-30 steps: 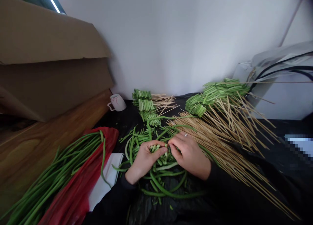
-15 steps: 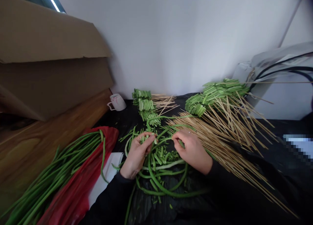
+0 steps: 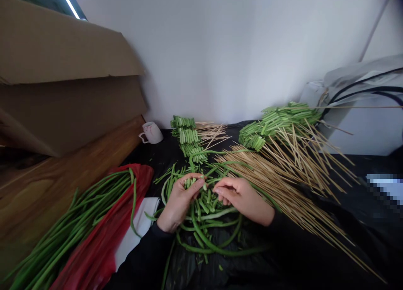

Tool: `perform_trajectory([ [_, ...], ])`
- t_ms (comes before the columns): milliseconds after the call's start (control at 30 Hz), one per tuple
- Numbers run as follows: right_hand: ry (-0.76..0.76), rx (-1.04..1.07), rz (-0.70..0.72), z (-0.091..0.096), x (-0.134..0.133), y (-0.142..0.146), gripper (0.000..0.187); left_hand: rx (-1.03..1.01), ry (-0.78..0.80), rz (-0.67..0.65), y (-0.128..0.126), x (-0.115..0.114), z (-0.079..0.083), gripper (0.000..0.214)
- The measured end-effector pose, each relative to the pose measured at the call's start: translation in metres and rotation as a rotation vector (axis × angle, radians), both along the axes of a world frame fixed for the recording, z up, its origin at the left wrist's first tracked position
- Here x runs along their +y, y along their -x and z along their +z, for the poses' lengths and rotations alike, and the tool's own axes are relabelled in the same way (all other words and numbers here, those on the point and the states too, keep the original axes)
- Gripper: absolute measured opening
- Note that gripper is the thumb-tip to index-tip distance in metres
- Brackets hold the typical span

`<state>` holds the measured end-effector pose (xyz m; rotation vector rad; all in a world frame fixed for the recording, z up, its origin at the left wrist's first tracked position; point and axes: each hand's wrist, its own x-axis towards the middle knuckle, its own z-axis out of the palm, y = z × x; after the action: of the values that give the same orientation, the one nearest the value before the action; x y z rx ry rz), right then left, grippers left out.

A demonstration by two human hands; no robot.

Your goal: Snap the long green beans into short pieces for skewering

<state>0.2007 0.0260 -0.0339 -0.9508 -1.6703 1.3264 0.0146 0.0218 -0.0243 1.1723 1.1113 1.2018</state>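
Note:
My left hand (image 3: 179,199) is closed around several short cut pieces of green long bean (image 3: 189,182). Between its thumb and index finger one piece (image 3: 204,184) sticks out, pale at its end. Just to the right, my right hand (image 3: 241,197) has thumb and fingers pinched together close to that piece; whatever lies in the pinch is hidden. Beneath both hands spreads a loose heap of short bean pieces (image 3: 204,205). Long whole beans (image 3: 217,250) curl around and across this heap on black plastic sheeting (image 3: 245,273).
Bare bamboo skewers (image 3: 283,191) lie to the right. Skewered bean pieces are stacked at back centre (image 3: 189,135) and back right (image 3: 289,120). Left are a white mug (image 3: 153,133), a red bag (image 3: 94,244) with long beans (image 3: 72,218), and a cardboard box (image 3: 69,46).
My right hand has moved left and slightly down, closer to my left hand. The left hand has shifted a little to the right, still around the bean pieces.

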Motion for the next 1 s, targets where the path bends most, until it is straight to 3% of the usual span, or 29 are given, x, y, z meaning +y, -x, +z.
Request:
perform_trajectory([
  [133,-0.103,-0.05,-0.144,0.004,0.01,-0.013,0.016,-0.126,-0.021,0.084,0.002,0.003,0.008,0.022],
  [267,-0.466,-0.318,-0.441,0.001,0.024,-0.033,0.014,-0.24,-0.005,0.088,0.005,0.005,0.013,0.02],
  [367,-0.669,-0.576,-0.566,-0.002,0.03,-0.042,0.02,-0.32,0.016,0.047,0.008,0.004,0.012,0.017],
  [533,-0.737,-0.796,-0.543,-0.008,0.034,-0.045,0.017,-0.373,0.046,-0.024,0.007,0.002,0.013,0.014],
  [767,-0.768,-1.019,-0.473,-0.022,0.037,-0.043,0.02,-0.289,0.102,-0.05,0.003,0.003,0.009,0.017],
  [1000,-0.773,-1.018,-0.478,-0.029,0.036,-0.041,0.034,-0.204,0.09,-0.059,0.001,0.004,0.006,0.021],
])
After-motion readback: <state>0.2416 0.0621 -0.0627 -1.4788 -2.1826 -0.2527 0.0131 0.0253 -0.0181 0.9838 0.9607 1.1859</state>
